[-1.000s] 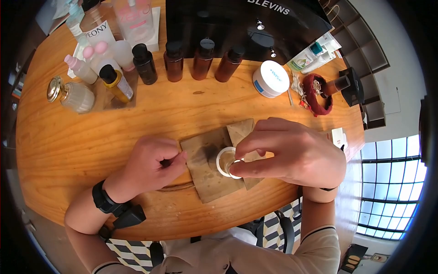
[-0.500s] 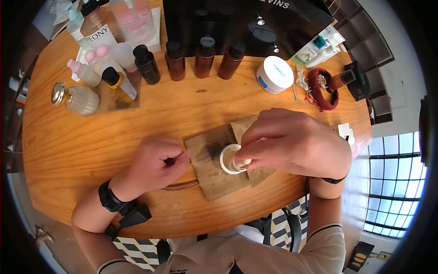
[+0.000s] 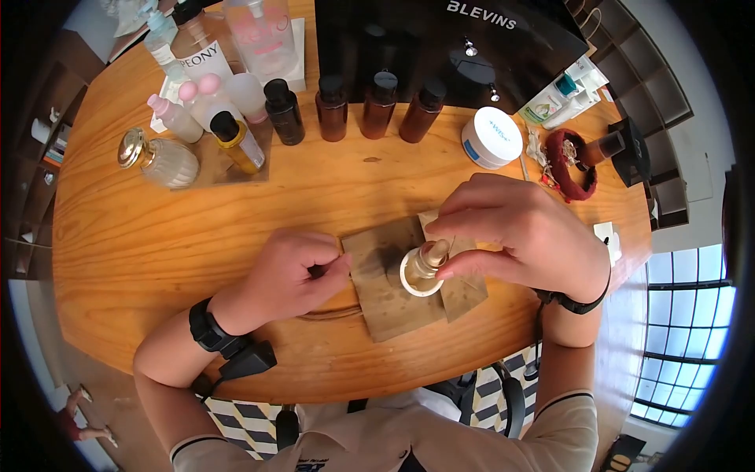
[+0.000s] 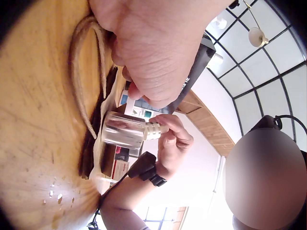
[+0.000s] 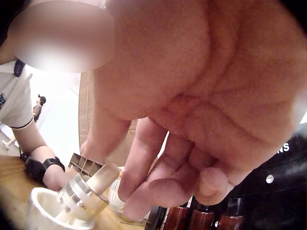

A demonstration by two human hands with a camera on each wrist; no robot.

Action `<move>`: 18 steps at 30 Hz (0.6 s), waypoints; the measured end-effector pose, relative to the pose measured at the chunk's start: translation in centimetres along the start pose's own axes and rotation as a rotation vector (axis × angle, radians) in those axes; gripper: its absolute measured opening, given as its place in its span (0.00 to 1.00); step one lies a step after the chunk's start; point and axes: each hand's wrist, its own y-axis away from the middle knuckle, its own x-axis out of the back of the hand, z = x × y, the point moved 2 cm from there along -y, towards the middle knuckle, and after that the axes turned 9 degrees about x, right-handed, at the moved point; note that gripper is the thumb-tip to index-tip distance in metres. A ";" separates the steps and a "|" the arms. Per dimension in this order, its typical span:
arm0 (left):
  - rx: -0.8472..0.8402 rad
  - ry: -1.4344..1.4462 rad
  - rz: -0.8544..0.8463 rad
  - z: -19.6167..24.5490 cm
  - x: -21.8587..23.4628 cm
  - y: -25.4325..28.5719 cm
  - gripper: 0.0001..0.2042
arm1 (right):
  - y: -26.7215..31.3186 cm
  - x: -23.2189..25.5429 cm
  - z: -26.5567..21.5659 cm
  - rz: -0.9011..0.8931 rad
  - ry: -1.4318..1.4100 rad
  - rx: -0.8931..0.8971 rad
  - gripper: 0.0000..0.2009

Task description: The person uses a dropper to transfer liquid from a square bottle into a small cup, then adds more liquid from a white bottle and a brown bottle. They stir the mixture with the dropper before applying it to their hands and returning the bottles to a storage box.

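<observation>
A clear bottle [image 4: 122,129] stands on a flattened brown paper bag [image 3: 385,287]. From above it shows a round white rim [image 3: 409,285]; a metallic collar [image 5: 81,196] and a pale, rounded top [image 5: 103,178] rise over it. My right hand [image 3: 527,236] is around that top, thumb and forefinger spread to either side; whether the thumb touches it I cannot tell. My left hand [image 3: 299,275] rests at the bag's left edge, fingers loosely curled, with nothing visible in them. In the left wrist view it lies beside the bag's cord handle [image 4: 76,72].
Dark red bottles [image 3: 333,114], a black bottle [image 3: 285,118], and a white jar [image 3: 491,139] line the back before a black box [image 3: 440,47]. Pump bottles and a gold-lidded jar [image 3: 169,161] are back left. A dark red band [image 3: 562,177] lies at right.
My right thumb and forefinger were together at the bottle's top half a second ago and now stand apart, uncovering the pale top. My left hand keeps its pose; the head view has shifted.
</observation>
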 end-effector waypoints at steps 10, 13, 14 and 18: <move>0.034 -0.009 0.010 -0.3 0.1 0.2 0.16 | 1.4 3.0 -0.6 0.393 0.160 0.022 0.10; 0.370 0.274 -0.104 0.3 0.4 0.6 0.11 | 2.4 4.1 -1.3 0.431 0.165 -0.055 0.11; 0.271 0.074 -0.116 1.5 0.9 0.7 0.22 | 2.6 4.4 -1.5 0.440 0.165 -0.049 0.11; 0.194 -0.325 -0.220 4.1 0.3 1.5 0.56 | 3.5 5.6 -1.8 0.502 0.199 -0.033 0.11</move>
